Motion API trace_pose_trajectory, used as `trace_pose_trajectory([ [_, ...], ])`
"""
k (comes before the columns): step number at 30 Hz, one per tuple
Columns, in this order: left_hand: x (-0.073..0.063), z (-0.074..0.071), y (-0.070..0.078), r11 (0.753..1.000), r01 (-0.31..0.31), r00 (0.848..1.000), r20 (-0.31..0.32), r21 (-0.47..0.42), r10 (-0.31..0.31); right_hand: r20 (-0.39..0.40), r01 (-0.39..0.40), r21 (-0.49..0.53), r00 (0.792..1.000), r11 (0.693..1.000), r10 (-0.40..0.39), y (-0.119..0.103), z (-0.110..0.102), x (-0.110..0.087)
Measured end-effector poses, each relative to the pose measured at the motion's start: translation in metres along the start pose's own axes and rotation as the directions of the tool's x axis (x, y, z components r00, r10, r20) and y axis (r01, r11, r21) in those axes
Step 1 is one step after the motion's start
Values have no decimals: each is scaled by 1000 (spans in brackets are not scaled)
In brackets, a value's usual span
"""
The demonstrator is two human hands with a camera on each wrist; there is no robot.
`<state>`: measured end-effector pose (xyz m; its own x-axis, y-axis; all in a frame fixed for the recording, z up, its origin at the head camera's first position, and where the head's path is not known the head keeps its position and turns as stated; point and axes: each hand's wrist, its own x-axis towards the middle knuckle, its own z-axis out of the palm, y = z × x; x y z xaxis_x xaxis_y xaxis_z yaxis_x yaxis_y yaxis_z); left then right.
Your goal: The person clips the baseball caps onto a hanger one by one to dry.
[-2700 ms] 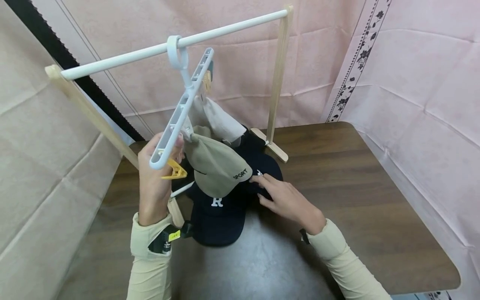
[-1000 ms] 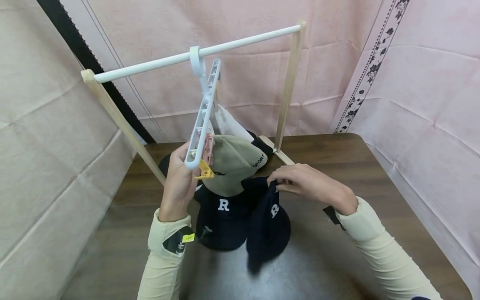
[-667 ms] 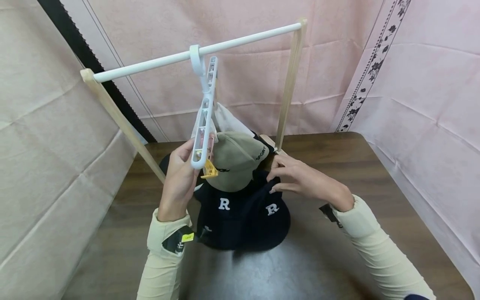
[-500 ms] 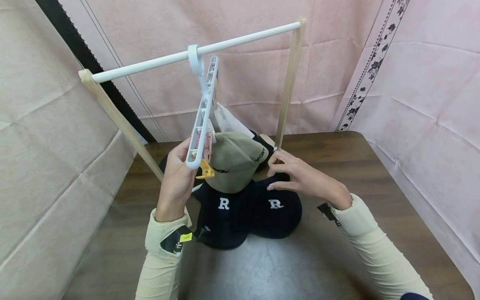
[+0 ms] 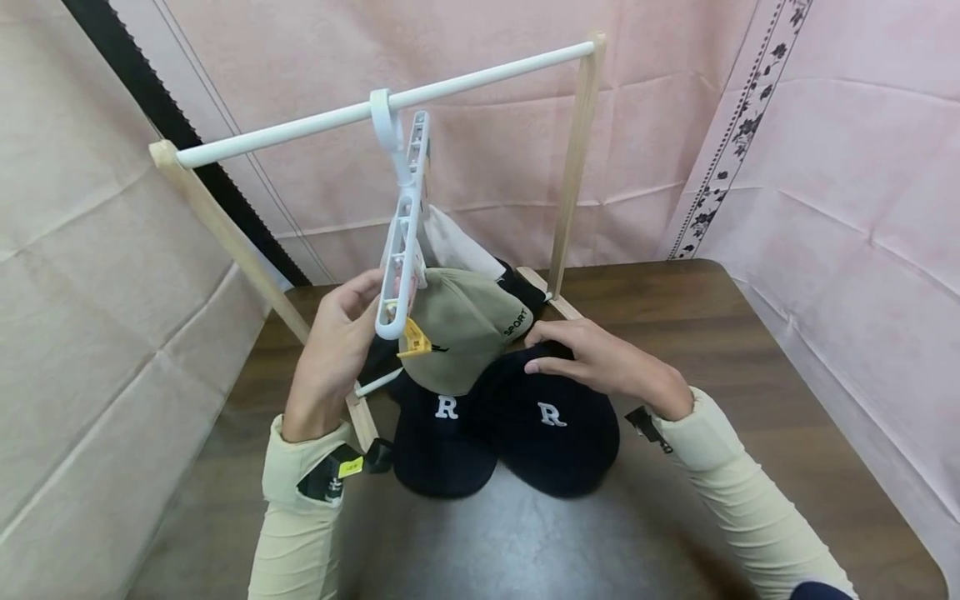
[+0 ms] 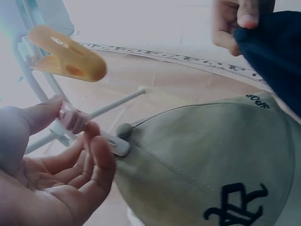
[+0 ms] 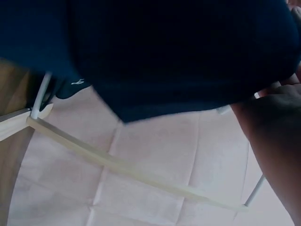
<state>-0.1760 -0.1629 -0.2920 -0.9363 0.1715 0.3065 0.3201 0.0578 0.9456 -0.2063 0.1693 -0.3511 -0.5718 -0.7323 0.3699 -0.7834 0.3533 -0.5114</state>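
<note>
Enclosed at far side and right by pale pink cloth (image 5: pixel 480 167), with a flowered border (image 5: pixel 738 133) down the far right and a black strip (image 5: pixel 123 79) at far left. Below, brown wood-grain bench (image 5: pixel 720 333), grey with glare at near side. Above the bench, wooden posts (image 5: pixel 576 167) carrying a white rod (image 5: pixel 300 126); from the rod, a light-blue hanger (image 5: pixel 408 190), turned with one end toward near side.

Judged part done. Complete on appearance: khaki cap (image 5: pixel 461 325), suspended by its crown from what looks like a white clip (image 6: pixel 117 146), close beside the top button; behind it at far side, a white cap (image 5: pixel 453 246) with dark portion, fixing not clear. Outstanding on appearance: two navy caps marked R, neither seen in a clip. First navy cap (image 5: pixel 566 450) at right, edge pinched between thumb and fingers of the right hand (image 5: pixel 588 358). Second navy cap (image 5: pixel 442 454) just left of it, partly hidden; apparently resting on the bench.

Left hand (image 5: pixel 337 342) drawn narrow at the hanger's near end, pinching a pink clip (image 6: pixel 73 120). Contact of pink clip with any cap: cannot tell. Just beside, a yellow clip (image 5: pixel 415 340), nothing visible in its bite; judged available.
</note>
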Motion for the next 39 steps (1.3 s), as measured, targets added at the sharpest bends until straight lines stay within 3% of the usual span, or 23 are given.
trace_pose_trajectory([
  [6,-1,-5,9,990,43,995,87,138,-55,10,-55,-52,998,997,55,-4,1,2],
  [12,-1,-7,11,979,26,994,96,200,-46,1,-67,-137,998,988,68,-8,1,2],
  [17,0,-5,7,992,21,997,76,121,-30,-27,-47,-153,999,987,43,-11,1,2],
  [28,1,0,3,1000,0,999,-45,-22,-1,-108,-7,-114,994,993,-5,-17,3,3],
  [39,2,6,1,994,-60,996,-66,-90,55,-274,92,-25,957,995,-95,-21,8,9],
])
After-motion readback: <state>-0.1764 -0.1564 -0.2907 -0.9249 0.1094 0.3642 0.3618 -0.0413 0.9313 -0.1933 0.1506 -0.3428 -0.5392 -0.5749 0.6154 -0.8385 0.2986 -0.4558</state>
